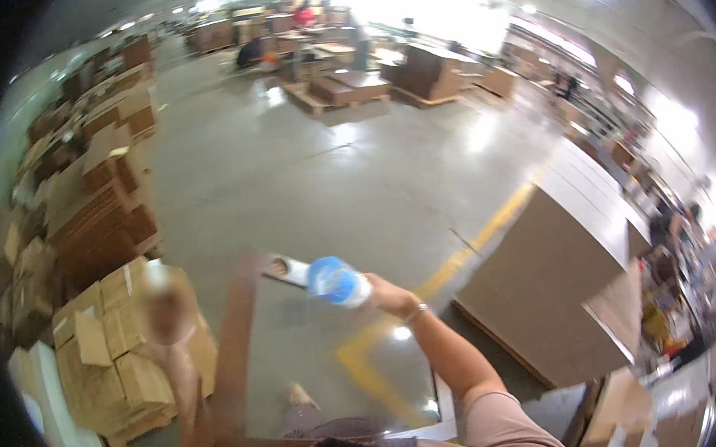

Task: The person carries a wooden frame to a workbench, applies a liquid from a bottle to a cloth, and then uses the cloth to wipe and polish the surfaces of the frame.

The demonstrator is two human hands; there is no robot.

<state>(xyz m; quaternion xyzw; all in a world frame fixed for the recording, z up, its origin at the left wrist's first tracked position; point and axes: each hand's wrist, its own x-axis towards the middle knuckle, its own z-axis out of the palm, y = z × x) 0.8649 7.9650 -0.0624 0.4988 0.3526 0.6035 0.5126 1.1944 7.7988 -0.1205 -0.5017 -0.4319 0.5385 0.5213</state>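
My right hand reaches forward from the lower right, a thin bracelet on its wrist. It is closed around a blue rounded object with a white part sticking out to the left; motion blur hides what it is. My left hand is raised at the left and heavily blurred, so its fingers cannot be made out. Between the hands a long brown strip runs from near the white part down toward my body. Whether my left hand touches it is unclear.
Stacks of flattened cardboard boxes stand on pallets along the left. A large stack of brown boards lies at the right beside a yellow floor line. More pallets sit far ahead. A person stands at the right.
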